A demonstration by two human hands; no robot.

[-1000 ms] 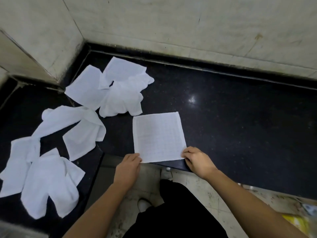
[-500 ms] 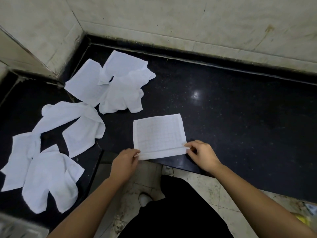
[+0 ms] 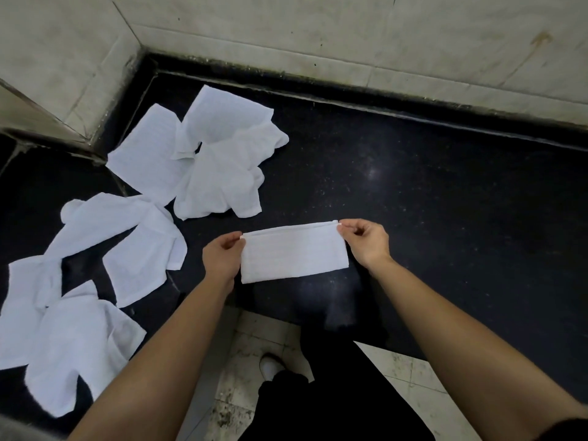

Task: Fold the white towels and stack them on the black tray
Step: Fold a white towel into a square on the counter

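Observation:
A white towel (image 3: 292, 254) lies folded in half on the black counter (image 3: 445, 202), forming a wide rectangle. My left hand (image 3: 221, 256) pinches its far left corner. My right hand (image 3: 366, 240) pinches its far right corner. Both layers' edges meet along the far side between my hands. Several unfolded white towels lie crumpled to the left: a heap (image 3: 210, 163) near the corner, one (image 3: 136, 237) in the middle and more (image 3: 63, 345) at the near left. No black tray shows in this view.
Pale tiled walls (image 3: 318, 36) close off the counter at the back and left. The counter's near edge runs just below the folded towel, with tiled floor (image 3: 254, 361), a white shoe (image 3: 270, 366) and black trousers underneath.
Both hands lifted the towel's near edge and carried it over to the far edge, folding the flat square in half. The hands now sit at the far corners.

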